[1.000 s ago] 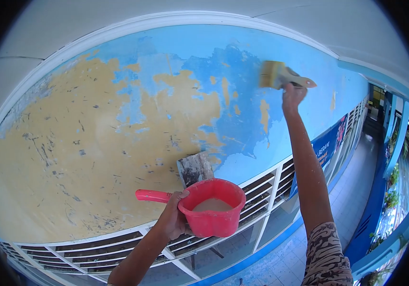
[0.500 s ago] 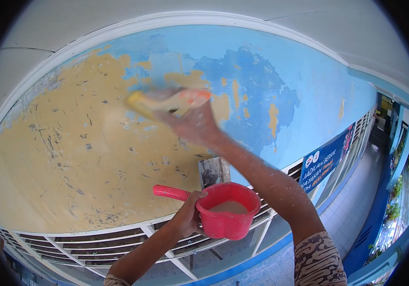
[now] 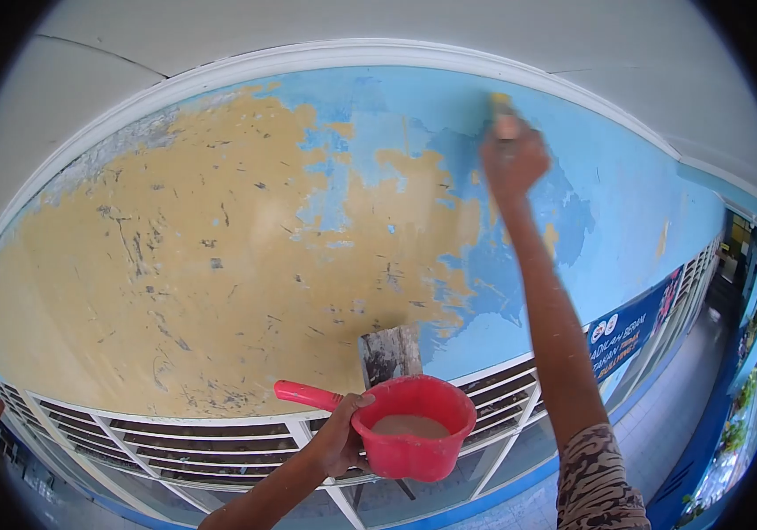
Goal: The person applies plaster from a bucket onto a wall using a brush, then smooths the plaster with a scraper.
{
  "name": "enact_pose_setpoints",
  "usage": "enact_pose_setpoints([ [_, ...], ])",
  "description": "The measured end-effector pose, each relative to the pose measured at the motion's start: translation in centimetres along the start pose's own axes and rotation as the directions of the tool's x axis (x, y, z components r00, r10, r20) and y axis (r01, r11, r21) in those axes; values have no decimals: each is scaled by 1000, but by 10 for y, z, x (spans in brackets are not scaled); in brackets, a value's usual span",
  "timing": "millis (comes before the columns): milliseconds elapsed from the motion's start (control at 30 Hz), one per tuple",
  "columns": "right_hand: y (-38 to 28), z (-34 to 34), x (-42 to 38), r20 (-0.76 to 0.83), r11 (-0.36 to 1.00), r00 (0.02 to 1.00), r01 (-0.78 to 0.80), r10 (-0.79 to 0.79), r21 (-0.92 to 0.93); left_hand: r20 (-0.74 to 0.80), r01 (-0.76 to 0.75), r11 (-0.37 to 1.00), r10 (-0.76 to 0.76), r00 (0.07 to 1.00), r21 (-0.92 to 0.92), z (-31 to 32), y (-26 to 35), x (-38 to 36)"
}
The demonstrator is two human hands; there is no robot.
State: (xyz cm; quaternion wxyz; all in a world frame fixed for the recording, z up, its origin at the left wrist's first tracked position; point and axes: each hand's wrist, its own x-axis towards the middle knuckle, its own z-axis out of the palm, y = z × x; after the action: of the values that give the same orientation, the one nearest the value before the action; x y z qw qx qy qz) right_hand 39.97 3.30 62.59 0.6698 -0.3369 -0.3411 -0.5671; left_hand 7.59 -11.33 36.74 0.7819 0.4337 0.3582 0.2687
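Observation:
A red dipper [image 3: 416, 449] with a handle pointing left holds a pale liquid. My left hand [image 3: 343, 435] grips it where handle and bowl meet, thumb over the rim. Up at the right, my right hand [image 3: 515, 159] is closed round a brush [image 3: 504, 115], blurred by motion, its yellowish end near the top of the wall. The wall [image 3: 219, 238] has a large tan area at the left and patches of darker and lighter blue at the right. Behind the dipper stands a weathered grey board [image 3: 390, 355].
White window louvres [image 3: 193, 450] run below the wall. A blue banner [image 3: 633, 327] hangs at the right beside a tiled walkway [image 3: 670, 389]. White moulding [image 3: 378, 51] borders the ceiling above. Green plants [image 3: 734, 433] show at the far right.
My right hand has swept the brush up and to the right, from the tan area to the blue. The dipper, still in my left hand, appears slightly lower as the view has shifted.

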Motion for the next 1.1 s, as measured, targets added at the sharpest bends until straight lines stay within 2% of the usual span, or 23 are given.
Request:
enact_pose_setpoints([
  [33, -53, 1, -9, 80, 995, 992, 91, -94, 36, -15, -26, 1000, 26, 1000, 2, 1, -1, -6],
  [100, -152, 8, -20, -14, 951, 984, 176, -178, 256, -26, -61, 998, 61, 998, 2, -1, -2, -9],
  [133, -196, 10, -28, 26, 924, 986, 144, -164, 354, -28, -64, 998, 64, 998, -21, -4, -5, -9],
  [167, -229, 8, -25, -46, 881, 984, 175, -172, 439, -29, -68, 997, 67, 997, -44, -6, -8, -9],
  [233, -276, -3, -17, 57, 778, 989, 71, -136, 624, -28, -75, 996, 74, 997, -41, -3, -7, -11],
  [267, -277, -7, -7, 55, 778, 990, 70, -133, 625, -27, -79, 996, 78, 997, -34, -2, -6, -13],
  [333, -270, -5, 11, 365, 616, 931, -300, 21, 728, -31, -86, 996, 85, 996, -31, -1, -7, -14],
  [367, -249, 5, 14, 470, 522, 868, -479, 160, 706, -31, -92, 995, 91, 995, -31, -1, -7, -14],
  [433, -169, 17, 18, 544, 448, 803, -591, 244, 671, -57, -83, 996, 82, 995, -28, -2, -10, -16],
  [467, -126, 10, 21, 533, 212, 793, -598, 293, 773, -80, -80, 997, 78, 994, -25, -4, -11, -18],
  [500, -81, -3, 26, 534, 325, 777, -626, 334, 709, -83, -82, 996, 80, 993, -22, -7, -11, -19],
  [533, -38, 1, 22, 455, 268, 789, -583, 414, 767, -84, -78, 997, 76, 994, -22, -9, -11, -20],
  [600, 59, -7, 17, 305, 392, 861, -467, 408, 793, -90, -63, 997, 60, 994, -33, -11, -12, -21],
  [633, 93, -20, 16, 233, 495, 881, -432, 413, 754, -85, -54, 998, 52, 995, -18, -10, -10, -22],
  [667, 125, -30, 15, 80, 733, 917, -362, 390, 576, -81, -40, 999, 40, 996, -6, -10, -11, -22],
  [733, 117, -77, 24, 147, 823, 888, -459, 435, 335, -67, -30, 999, 29, 997, -23, -12, -14, -20],
  [767, 107, -92, 22, 189, 770, 878, -476, 439, 424, -52, -50, 999, 49, 997, -13, -11, -12, -18],
  [833, 43, -139, 29, 519, 525, 718, -694, 463, 493, -31, -64, 998, 63, 998, -6, -10, -10, -16],
  [933, -26, -190, 15, 911, 399, 403, -852, 85, 340, -59, -60, 998, 60, 996, 8, -9, -12, -9],
  [1000, -64, -210, -3, 991, 262, 4, -964, -136, 40, -46, -64, 998, 65, 997, 15, -2, -9, -9],
  [1033, -80, -218, -11, 982, 472, -97, -882, -165, -8, -28, -77, 997, 77, 997, 16, 3, -7, -11],
  [1067, -92, -218, -16, 937, 522, -220, -851, -270, -49, -10, -88, 996, 88, 996, 19, 7, -6, -12],
  [1100, -97, -216, -40, 901, 502, -192, -864, -389, 32, -10, -85, 996, 85, 996, 22, 8, -8, -11],
])
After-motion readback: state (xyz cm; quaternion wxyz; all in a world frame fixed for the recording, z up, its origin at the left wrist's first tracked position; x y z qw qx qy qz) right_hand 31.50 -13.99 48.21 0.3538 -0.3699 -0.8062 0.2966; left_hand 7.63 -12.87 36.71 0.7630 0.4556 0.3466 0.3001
